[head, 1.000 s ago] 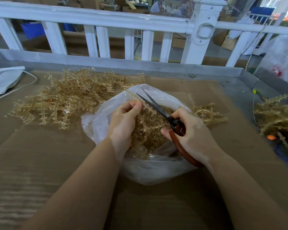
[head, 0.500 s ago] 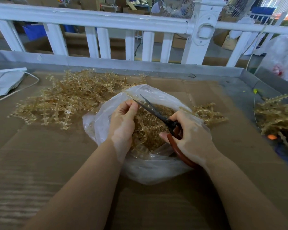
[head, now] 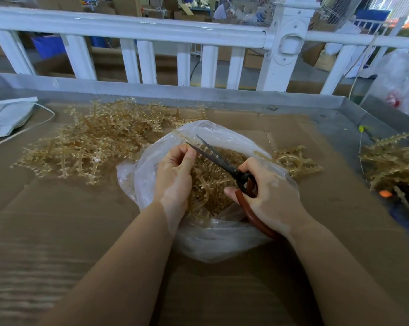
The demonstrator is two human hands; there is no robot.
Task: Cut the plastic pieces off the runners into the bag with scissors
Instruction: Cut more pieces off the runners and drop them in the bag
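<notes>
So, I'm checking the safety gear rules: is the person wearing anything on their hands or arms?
No. The left hand and right hand are bare, without gloves, and both forearms show no sleeves. No rings, watch or bands are visible.

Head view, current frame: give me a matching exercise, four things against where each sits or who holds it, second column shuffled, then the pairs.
Things:
1. scissors
2. runner
3. plastic bag
4. pile of uncut runners

Places:
A. lying on the cardboard, left of the bag
B. gripped by the right hand
C. open on the cardboard, under both hands
D. held over the bag by the left hand

Pairs: 1-B, 2-D, 3-C, 4-A
</notes>
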